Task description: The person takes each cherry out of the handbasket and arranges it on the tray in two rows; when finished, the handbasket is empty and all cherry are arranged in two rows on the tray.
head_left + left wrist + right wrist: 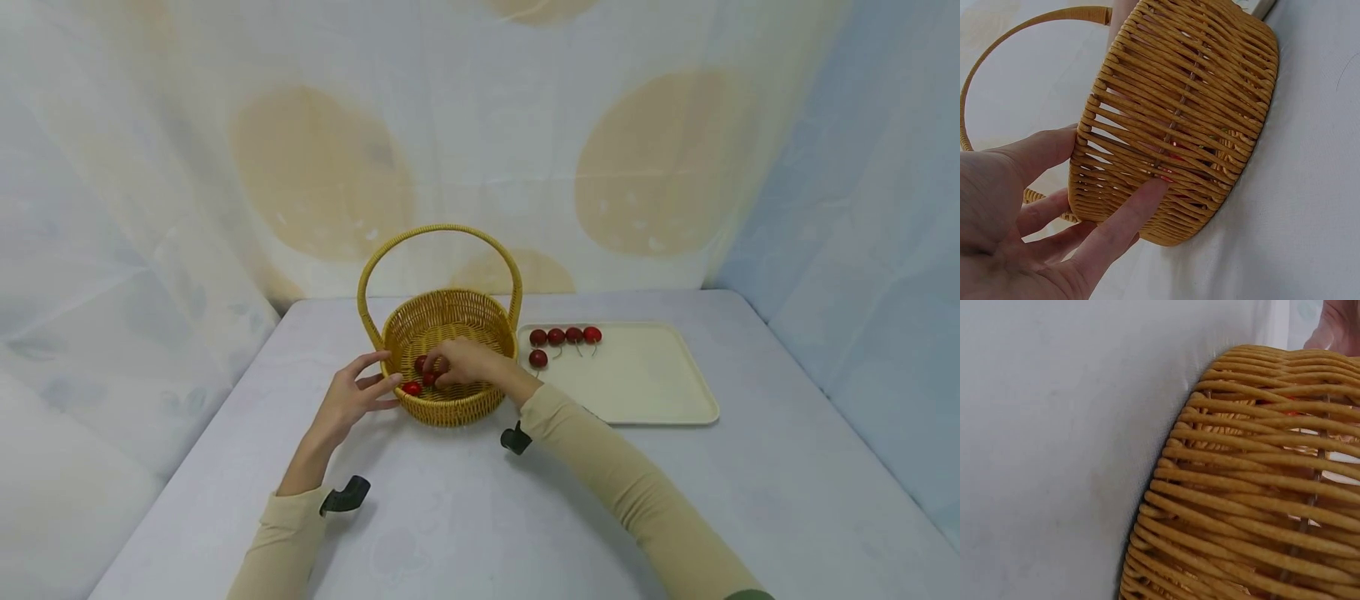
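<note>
A yellow wicker basket (450,412) with a tall arched handle stands on the table. My left hand (352,400) touches its left side with spread, fairly straight fingers; in the left wrist view one fingertip lies against the woven wall (1204,94). Inside the basket, my right hand (468,362) reaches down with bent fingers and pinches a dark red cherry, partly hidden by the fingers. Beside them lie another dark cherry (421,364) and a bright red cherry (412,388). The right wrist view shows mostly the basket's outer wall (1241,487), hiding the right fingers.
Right of the basket lies a cream tray (645,383). Several stemmed cherries sit at its upper left, four-sided edge side, including a bright red one (592,334) and a lower dark one (537,358). A patterned curtain (487,125) hangs behind the table (450,517).
</note>
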